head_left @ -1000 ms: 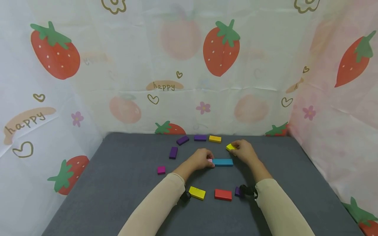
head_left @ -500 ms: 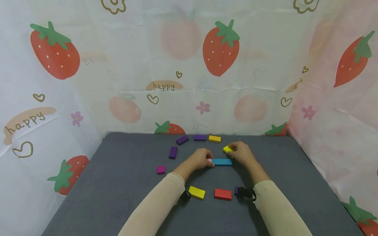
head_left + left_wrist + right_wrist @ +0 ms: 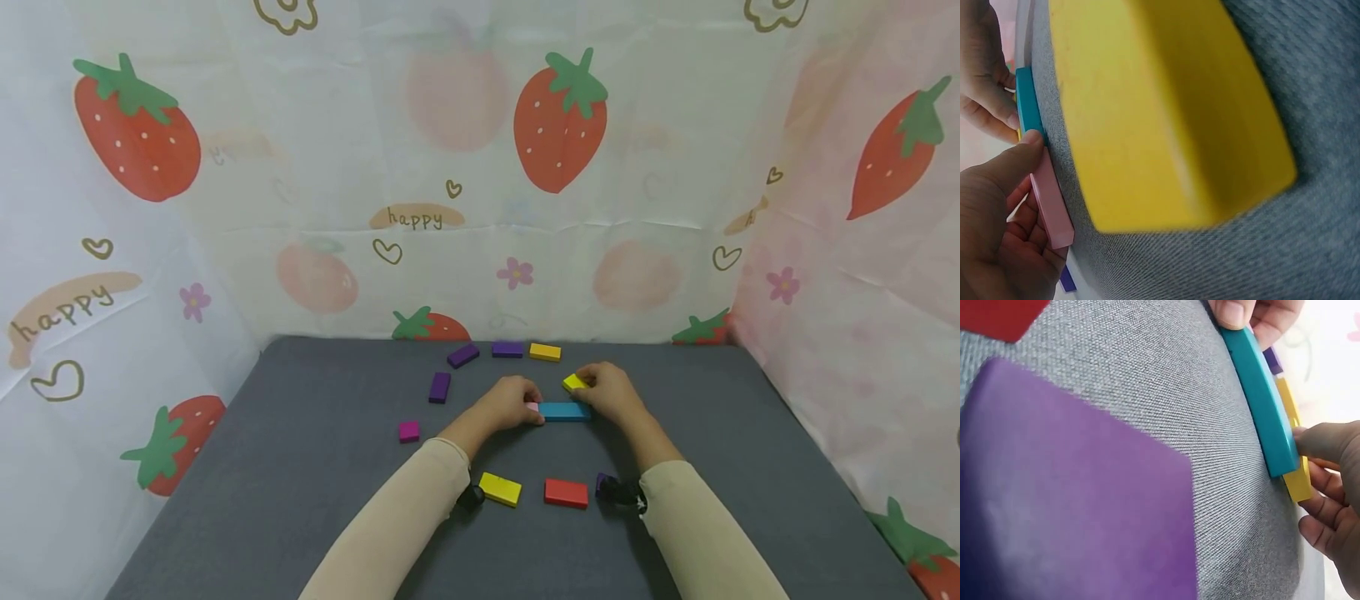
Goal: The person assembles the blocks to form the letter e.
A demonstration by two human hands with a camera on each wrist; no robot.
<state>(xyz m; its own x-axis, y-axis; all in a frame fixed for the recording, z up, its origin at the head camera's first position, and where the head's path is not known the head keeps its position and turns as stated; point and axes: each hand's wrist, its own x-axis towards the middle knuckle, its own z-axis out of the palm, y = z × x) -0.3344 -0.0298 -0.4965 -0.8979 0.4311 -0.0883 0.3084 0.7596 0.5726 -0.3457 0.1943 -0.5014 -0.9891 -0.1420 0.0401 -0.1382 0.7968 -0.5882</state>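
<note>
Pink block [image 3: 1052, 206] pinched in L hand [image 3: 510, 403]; R hand [image 3: 611, 392] fingers grip yellow block [image 3: 1299, 485]. Blue block [image 3: 564, 412] lies btwn L & R fingertips.

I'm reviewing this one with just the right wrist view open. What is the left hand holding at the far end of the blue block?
Observer: The left hand pinches a pink block; the left wrist view shows it plainly.
Operator: Thanks. The red block is cut off at my top left corner. What lies on the other side of it, toward the person's left?
Observer: From the head view, a yellow block beside the left sleeve, with a gap between it and the red one.
</note>
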